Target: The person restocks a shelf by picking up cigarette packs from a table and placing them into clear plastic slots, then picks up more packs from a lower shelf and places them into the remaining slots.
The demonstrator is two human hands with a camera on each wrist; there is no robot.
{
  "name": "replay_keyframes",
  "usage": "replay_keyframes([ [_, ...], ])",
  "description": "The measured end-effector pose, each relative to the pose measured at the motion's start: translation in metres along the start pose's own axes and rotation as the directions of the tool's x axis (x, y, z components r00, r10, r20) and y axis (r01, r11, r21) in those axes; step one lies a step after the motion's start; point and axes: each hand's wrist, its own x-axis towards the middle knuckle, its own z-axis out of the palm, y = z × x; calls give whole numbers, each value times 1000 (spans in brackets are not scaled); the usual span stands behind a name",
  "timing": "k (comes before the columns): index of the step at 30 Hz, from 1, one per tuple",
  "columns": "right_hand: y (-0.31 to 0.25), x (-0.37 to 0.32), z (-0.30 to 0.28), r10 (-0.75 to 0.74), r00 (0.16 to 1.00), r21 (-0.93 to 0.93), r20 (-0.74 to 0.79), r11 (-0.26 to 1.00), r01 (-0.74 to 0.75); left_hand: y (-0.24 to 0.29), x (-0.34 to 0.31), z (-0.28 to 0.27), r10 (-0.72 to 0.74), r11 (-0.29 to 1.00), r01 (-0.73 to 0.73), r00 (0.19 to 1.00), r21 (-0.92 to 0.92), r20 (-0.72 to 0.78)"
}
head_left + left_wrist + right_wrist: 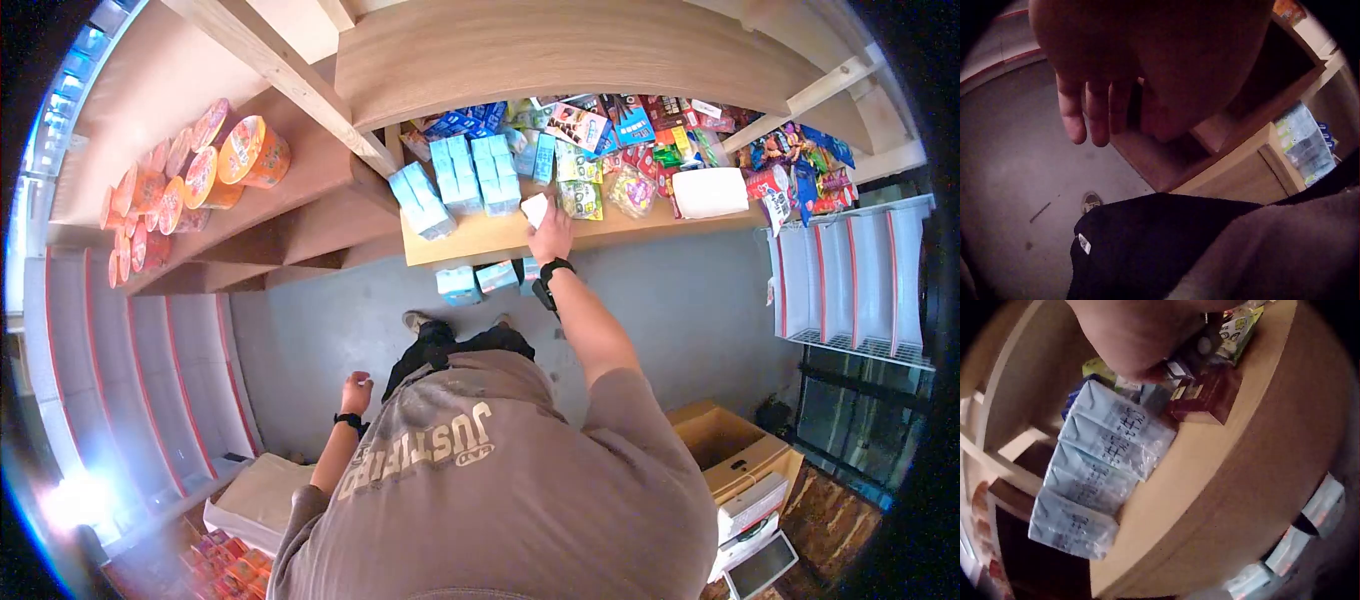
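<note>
Right, the person's right hand is stretching up to the front edge of the wooden shelf. Its fingertips are pinching a small white packet, which is sitting just beside the near end of the rows of pale blue packs. From the wrist camera the palm is blocking most of the grip, so I'm judging that pinch from above; it's probably thumb against fingers.

The left hand is hanging down by the hip, well apart from the shelf. It's holding nothing, and its fingers are dangling loose and slightly parted over the grey floor.

Moving outward, colourful snack packets are crowding the back of the shelf behind the blue rows, and a white bundle is lying off to their right. A few more blue cartons are peeking out from the level below. Orange bowls are lining the side shelving on the left, tipped on edge. On the right, a white wire rack is standing against the wall, and an open cardboard box is sitting on the floor near the person.
</note>
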Motion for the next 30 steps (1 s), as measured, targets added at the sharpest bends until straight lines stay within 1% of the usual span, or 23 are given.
replay_keyframes([
  [3, -2, 3, 11, 6, 1000, -50, -29, 999, -7, 7, 6, -15, 26, 1000, -26, 1000, 10, -6],
  [5, 0, 5, 14, -2, 999, -80, -36, 997, -1, 9, 14, -33, 8, 1000, -8, 1000, 7, -2],
  [6, 2, 8, 15, -4, 1000, -91, -8, 996, 3, 4, 20, -41, 8, 1000, -8, 1000, 2, -10],
  [8, 4, 13, 8, -17, 1000, -100, 14, 995, 19, -1, 35, -57, 54, 990, -56, 998, 127, 13],
  [9, 0, 9, -9, 11, 999, -67, 37, 998, -9, 8, 35, -67, 79, 968, -82, 997, 238, 22],
  [10, -3, 6, -19, 39, 997, -34, 62, 999, -37, 19, 39, -76, 79, 970, -79, 997, 232, 12],
  [11, 0, 2, -17, 20, 1000, -23, -24, 1000, -21, 25, 46, -83, 147, 919, -157, 988, 363, 54],
  [12, 1, 0, -19, 22, 999, 14, -35, 1000, -22, 34, 52, -91, 207, 844, -231, 973, 483, 105],
  [13, 4, -2, -22, 37, 999, 54, -26, 998, -36, 45, 60, -96, 207, 847, -227, 974, 480, 96],
  [15, 2, -11, -37, 53, 998, 91, -19, 994, -51, 85, 71, -102, 345, 814, -379, 925, 441, 158],
  [16, 3, -17, -42, 68, 996, 263, -56, 964, -51, 109, 74, -104, 399, 810, -433, 901, 395, 170],
  [17, 4, -24, -47, 91, 992, 424, -91, 904, -44, 137, 75, -104, 453, 801, -488, 873, 347, 182],
  [18, 3, -33, -53, 101, 990, 419, -97, 907, -51, 167, 71, -103, 488, 817, -523, 851, 242, 195],
  [19, 0, -41, -58, 35, 999, 693, -25, 721, -8, 198, 66, -100, 525, 822, -554, 827, 131, 203],
  [20, -5, -51, -65, -53, 998, 891, 19, 455, 7, 228, 59, -97, 553, 817, -576, 798, 35, 239],
  [22, -44, -83, -126, -117, 988, 945, 99, 323, -57, 289, 38, -94, 610, 791, -581, 726, -191, 318],
  [23, -50, -93, -136, -202, 971, 951, 130, 302, -65, 319, 23, -95, 638, 770, -554, 682, -318, 357],
  [24, -55, -103, -144, -285, 945, 957, 159, 279, -77, 345, 11, -96, 644, 765, -558, 671, -321, 368],
  [26, -74, -117, -166, -390, 921, 967, 4, 236, 96, 387, -15, -98, 780, 609, -457, 495, -648, 383],
  [27, -87, -124, -191, -448, 892, 987, 55, 161, 19, 401, -30, -100, 785, 605, -461, 484, -650, 387],
  [28, -98, -129, -211, -485, 872, 989, 75, 149, -2, 413, -44, -102, 819, 549, -434, 448, -714, 358],
  [29, -102, -131, -213, -512, 858, 982, 29, 174, 70, 422, -53, -103, 852, 489, -406, 413, -772, 323],
  [30, -106, -132, -214, -541, 841, 970, -15, 195, 142, 426, -61, -101, 834, 501, -368, 448, -783, 323],
])
